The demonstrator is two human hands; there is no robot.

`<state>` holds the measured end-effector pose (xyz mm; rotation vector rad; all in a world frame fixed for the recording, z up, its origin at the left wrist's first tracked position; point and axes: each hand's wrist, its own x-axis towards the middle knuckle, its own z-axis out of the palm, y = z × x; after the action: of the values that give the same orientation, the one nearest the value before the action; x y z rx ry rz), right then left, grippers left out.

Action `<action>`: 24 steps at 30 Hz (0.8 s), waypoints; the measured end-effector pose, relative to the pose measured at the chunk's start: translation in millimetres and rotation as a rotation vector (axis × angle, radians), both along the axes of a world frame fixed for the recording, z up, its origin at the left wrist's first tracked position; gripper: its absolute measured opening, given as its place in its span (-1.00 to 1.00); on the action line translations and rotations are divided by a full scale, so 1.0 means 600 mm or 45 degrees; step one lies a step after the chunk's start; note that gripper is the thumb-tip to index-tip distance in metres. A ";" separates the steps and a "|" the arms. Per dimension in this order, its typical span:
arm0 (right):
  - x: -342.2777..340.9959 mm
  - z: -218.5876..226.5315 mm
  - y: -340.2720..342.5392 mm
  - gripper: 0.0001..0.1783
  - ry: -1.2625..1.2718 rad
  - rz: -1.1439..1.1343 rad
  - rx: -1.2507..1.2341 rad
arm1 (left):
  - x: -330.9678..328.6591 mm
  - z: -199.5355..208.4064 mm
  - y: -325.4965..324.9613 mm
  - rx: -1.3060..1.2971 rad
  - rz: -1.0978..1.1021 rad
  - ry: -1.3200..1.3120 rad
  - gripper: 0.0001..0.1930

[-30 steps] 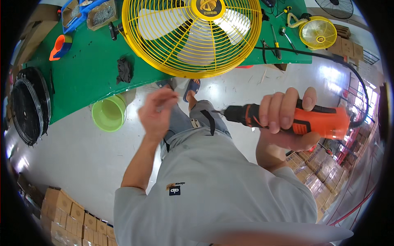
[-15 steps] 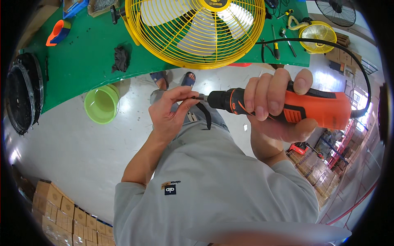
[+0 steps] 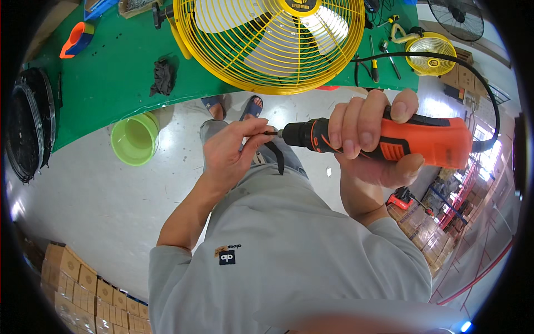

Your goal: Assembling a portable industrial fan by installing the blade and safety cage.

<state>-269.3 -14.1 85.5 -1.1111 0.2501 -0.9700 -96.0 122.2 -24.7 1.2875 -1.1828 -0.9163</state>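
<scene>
In front of my body, my right hand (image 3: 372, 142) is wrapped round the orange and black electric drill (image 3: 425, 139), held level with its black chuck (image 3: 297, 134) to the left. The fingers of my left hand (image 3: 229, 150) are pinched together at the chuck's end, on the slim dark driver bit (image 3: 271, 133). The fingertips hide part of the bit. Beyond both hands, a large yellow fan (image 3: 267, 86) with pale blades stands on the green table (image 3: 117, 78).
A black cord (image 3: 492, 94) loops from the drill's back toward the table. Pliers (image 3: 362, 65), a screwdriver (image 3: 374, 69) and a hammer (image 3: 389, 55) lie right of the fan. On the floor at left stands a green bucket (image 3: 129, 142). Cardboard boxes (image 3: 83, 278) are stacked behind me at left.
The drill tilts slightly differently, its back end a little lower left. My left hand keeps its pinch at the bit. The whole view has shifted a little.
</scene>
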 end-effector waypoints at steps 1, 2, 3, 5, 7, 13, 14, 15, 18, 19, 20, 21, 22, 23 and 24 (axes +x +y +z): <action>0.000 -0.001 0.000 -0.36 0.002 0.006 -0.008 | 0.000 -0.001 0.000 0.001 -0.005 -0.008 -0.69; 0.000 -0.001 -0.001 -0.36 0.003 0.007 -0.008 | 0.001 -0.001 0.000 0.002 -0.009 -0.017 -0.69; 0.000 -0.001 -0.001 -0.36 0.003 0.017 -0.011 | 0.001 0.000 -0.002 0.002 -0.008 -0.015 -0.69; -0.001 -0.001 -0.002 -0.36 0.004 0.028 -0.015 | 0.003 0.004 -0.006 -0.039 -0.014 -0.041 -0.71; -0.003 -0.001 -0.004 -0.37 0.017 0.037 -0.002 | 0.006 0.005 -0.009 -0.047 -0.052 -0.055 -0.72; -0.009 -0.001 -0.005 -0.38 -0.004 0.086 0.024 | 0.002 0.007 -0.007 -0.026 -0.073 -0.033 -0.73; -0.010 -0.001 -0.005 -0.38 -0.002 0.088 0.024 | 0.000 0.007 -0.007 -0.016 -0.073 -0.016 -0.73; -0.010 -0.001 -0.005 -0.38 -0.012 0.085 0.022 | -0.001 0.007 -0.007 -0.016 -0.071 -0.014 -0.73; -0.010 -0.003 -0.005 -0.39 -0.023 0.082 0.013 | -0.002 0.004 -0.008 -0.048 -0.054 -0.008 -0.73; -0.010 -0.003 -0.005 -0.39 -0.023 0.078 0.009 | -0.003 0.003 -0.008 -0.042 -0.059 0.011 -0.73; -0.012 -0.003 -0.006 -0.39 -0.022 0.078 0.009 | -0.003 0.003 -0.008 -0.036 -0.064 0.029 -0.73; -0.014 -0.004 -0.009 -0.39 -0.032 0.110 0.013 | -0.003 0.004 -0.008 -0.036 -0.063 0.030 -0.73; -0.016 -0.004 -0.010 -0.39 -0.041 0.140 0.017 | -0.002 0.006 -0.007 -0.016 -0.075 0.035 -0.73; -0.016 -0.005 -0.011 -0.39 -0.040 0.139 0.019 | -0.002 0.007 -0.006 0.005 -0.088 0.040 -0.73; -0.017 -0.006 -0.013 -0.40 -0.050 0.154 0.013 | -0.004 0.004 -0.004 0.006 -0.089 0.042 -0.73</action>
<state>-279.5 -21.6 82.0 -1.0845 0.1542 -0.8811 -98.3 119.9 -22.4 1.2371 -1.2067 -0.9881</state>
